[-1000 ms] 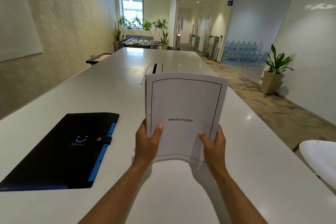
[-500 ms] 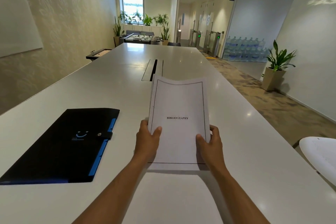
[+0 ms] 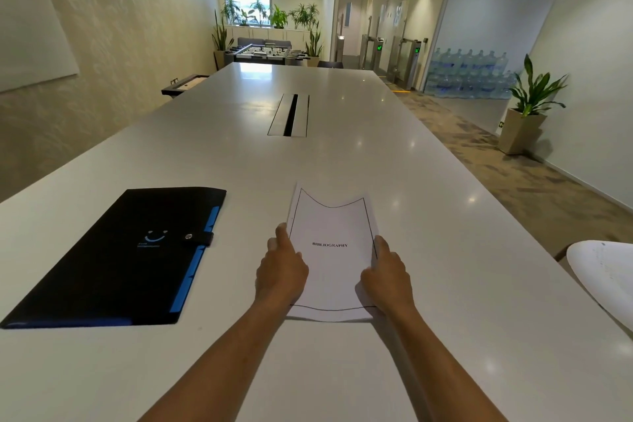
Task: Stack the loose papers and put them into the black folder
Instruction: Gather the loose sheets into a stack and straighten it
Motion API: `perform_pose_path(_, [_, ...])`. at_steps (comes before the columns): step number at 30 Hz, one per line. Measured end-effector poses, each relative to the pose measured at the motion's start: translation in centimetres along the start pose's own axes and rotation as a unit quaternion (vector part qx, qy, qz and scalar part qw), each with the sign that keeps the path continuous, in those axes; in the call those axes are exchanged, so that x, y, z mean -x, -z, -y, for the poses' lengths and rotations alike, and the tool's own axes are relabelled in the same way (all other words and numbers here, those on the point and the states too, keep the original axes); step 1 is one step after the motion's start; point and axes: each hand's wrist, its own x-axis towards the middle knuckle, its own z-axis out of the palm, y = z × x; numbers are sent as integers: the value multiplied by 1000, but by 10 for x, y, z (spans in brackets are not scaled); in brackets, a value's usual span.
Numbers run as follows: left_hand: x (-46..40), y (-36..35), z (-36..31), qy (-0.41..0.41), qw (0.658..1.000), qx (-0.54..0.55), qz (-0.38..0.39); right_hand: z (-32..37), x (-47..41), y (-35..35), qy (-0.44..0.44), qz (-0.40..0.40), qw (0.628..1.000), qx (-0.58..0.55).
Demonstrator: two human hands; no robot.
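Table (image 3: 342, 161): long white top, runs near to far; a cable slot (image 3: 289, 115) sits in its middle, well beyond the work.
Black folder (image 3: 113, 260): flat on the table, left of the papers and apart from them; strap with snap (image 3: 200, 238) fastened, so it reads as closed; blue tab edges along its right side and near edge.
Paper stack (image 3: 334, 250): near centre, top sheet headed "BIBLIOGRAPHY"; long axis near-to-far; near edge looks to be on or just above the table, far edge dips in the middle. Whether every sheet is squared I cannot tell.
Left hand (image 3: 281, 272): clasps the left long edge, fingers curled round it.
Right hand (image 3: 385, 276): clasps the right long edge, same curled hold.
Key relation: folder lies left of both hands; left hand is the nearer one. Its long axis slants near-left to far-right, strap side toward the papers.
Judgement: stacking looks nearly done; next the strap must be undone, likely by the left hand while the right keeps the stack.
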Motion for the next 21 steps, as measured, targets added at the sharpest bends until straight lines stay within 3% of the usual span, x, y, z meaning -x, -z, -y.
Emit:
perform_pose_path(5, [4, -5, 9, -36, 995, -90, -12, 1, 3, -6, -5, 10, 991, 132])
perform_pose_path(12, [4, -10, 23, -92, 973, -197, -77, -5, 10, -13, 35, -49, 966, 252])
perform_pose_path(18, [2, -11, 31, -98, 979, -165, -68, -6, 8, -15, 43, -113, 945, 305])
perform_pose_path(21, [-2, -4, 34, -100, 983, -127, -84, -4, 7, -19, 64, -161, 946, 274])
